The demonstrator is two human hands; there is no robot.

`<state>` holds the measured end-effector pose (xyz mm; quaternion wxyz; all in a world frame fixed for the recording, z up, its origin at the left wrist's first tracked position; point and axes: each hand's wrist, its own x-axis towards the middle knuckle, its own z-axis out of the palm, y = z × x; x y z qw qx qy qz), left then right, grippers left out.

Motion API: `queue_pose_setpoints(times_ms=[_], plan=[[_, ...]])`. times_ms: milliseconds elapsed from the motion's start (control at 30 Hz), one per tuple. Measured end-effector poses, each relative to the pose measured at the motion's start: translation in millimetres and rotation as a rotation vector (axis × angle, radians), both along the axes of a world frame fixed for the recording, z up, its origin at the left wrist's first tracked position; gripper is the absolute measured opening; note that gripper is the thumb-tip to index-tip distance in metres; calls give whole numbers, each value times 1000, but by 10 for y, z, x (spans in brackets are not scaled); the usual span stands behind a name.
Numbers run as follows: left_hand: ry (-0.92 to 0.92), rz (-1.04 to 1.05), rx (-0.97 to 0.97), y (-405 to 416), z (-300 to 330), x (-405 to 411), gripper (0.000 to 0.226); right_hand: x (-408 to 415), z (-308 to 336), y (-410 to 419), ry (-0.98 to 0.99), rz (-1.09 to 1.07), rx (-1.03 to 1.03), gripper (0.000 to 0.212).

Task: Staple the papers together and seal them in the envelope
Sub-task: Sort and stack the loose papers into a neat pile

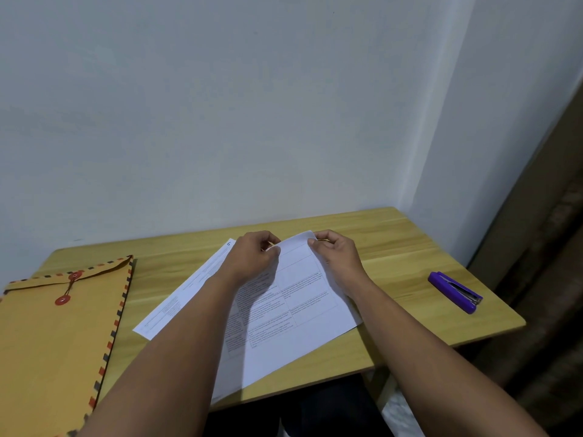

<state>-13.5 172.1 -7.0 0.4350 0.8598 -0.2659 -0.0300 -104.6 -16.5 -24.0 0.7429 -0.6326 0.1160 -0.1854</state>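
Seemingly still squaring the sheets, the left hand point(252, 255) and right hand point(336, 252) both pinch the papers point(293, 305) at their far edge on the table point(394, 238); next, the purple stapler point(456, 291), well right of the right hand, must be fetched.

A small light-wood table point(394, 234) with a visible grain stood pushed against a plain white wall point(220, 105) at twelve o'clock. At two o'clock the wall turned a corner point(441, 137), softly lit. Toward three o'clock a dark brown panel point(549, 216), possibly a door or curtain, ran down in shadow.
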Motion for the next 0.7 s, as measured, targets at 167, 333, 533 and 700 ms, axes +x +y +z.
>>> queue_pose_setpoints(times_ms=[167,333,533,700], plan=[[-13,-5,33,-33,-25,-22,22,14,-54,22,-19,-3,37,3],[-26,-19,27,-57,-41,-5,27,28,-160,61,-21,15,-78,22],[-52,35,38,-29,-23,73,28,-41,-295,30,32,5,-539,51],[-12,21,29,2,-83,101,29,-108,-276,60,0,33,-552,53]])
